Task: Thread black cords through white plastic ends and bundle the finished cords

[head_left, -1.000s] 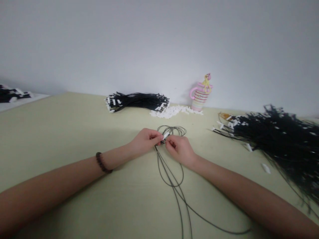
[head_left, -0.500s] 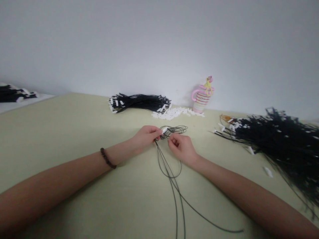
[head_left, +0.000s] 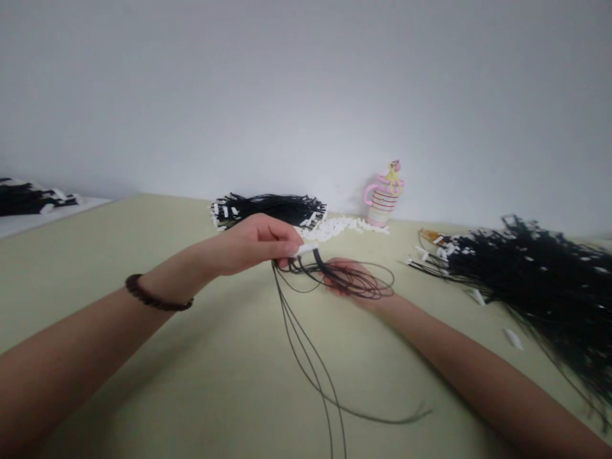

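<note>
My left hand [head_left: 268,245] pinches a small white strip [head_left: 306,248] between thumb and fingers, raised above the table. From the strip hangs a bundle of thin black cords [head_left: 377,287], looped out to the right. A few longer strands [head_left: 306,357] trail from the left hand down toward me over the table. My right hand [head_left: 347,275] is behind the loops, lower and to the right of the strip. Its fingers look curled, partly covered by the cords, and whatever they hold is hidden.
A bundle of black cords with white ends [head_left: 272,207] lies by the wall, beside scattered small white pieces [head_left: 335,227]. A striped pink cup [head_left: 384,201] stands behind them. A large black cord pile [head_left: 540,274] covers the right; another bundle [head_left: 29,196] lies far left.
My left hand has lifted the white strip and its cords toward me and slightly left. The loops have swung in front of my right hand, which stays about where it was.
</note>
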Demonstrator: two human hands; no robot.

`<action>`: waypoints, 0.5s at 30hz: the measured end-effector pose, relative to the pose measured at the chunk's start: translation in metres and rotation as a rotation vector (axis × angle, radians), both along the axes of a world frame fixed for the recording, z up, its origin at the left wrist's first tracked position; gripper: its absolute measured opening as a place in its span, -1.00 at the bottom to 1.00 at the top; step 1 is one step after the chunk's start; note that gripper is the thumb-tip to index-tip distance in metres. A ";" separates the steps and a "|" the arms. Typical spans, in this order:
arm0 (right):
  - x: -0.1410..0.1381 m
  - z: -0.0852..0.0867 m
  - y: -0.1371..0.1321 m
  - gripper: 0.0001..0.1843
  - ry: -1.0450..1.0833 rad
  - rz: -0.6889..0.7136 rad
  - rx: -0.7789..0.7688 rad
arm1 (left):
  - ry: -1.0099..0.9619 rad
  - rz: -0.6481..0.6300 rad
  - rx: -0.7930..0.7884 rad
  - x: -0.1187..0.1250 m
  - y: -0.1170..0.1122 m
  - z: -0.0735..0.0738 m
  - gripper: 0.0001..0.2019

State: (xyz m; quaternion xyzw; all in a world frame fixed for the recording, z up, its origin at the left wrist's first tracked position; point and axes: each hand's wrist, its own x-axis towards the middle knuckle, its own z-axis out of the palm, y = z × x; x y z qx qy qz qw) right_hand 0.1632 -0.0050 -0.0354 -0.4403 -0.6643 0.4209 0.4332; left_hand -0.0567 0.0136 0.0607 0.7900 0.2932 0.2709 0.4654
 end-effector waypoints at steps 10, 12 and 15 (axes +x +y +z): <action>0.019 0.004 0.019 -0.75 0.502 0.055 -0.336 | 0.186 -0.132 0.006 0.024 0.006 -0.046 -0.75; 0.017 0.004 0.019 -0.74 0.387 -0.014 -0.244 | 0.162 -0.081 -0.021 0.028 0.008 -0.059 -0.73; 0.013 0.003 0.018 -0.76 0.124 -0.201 -0.001 | 0.132 -0.028 -0.080 0.031 0.010 -0.072 -0.73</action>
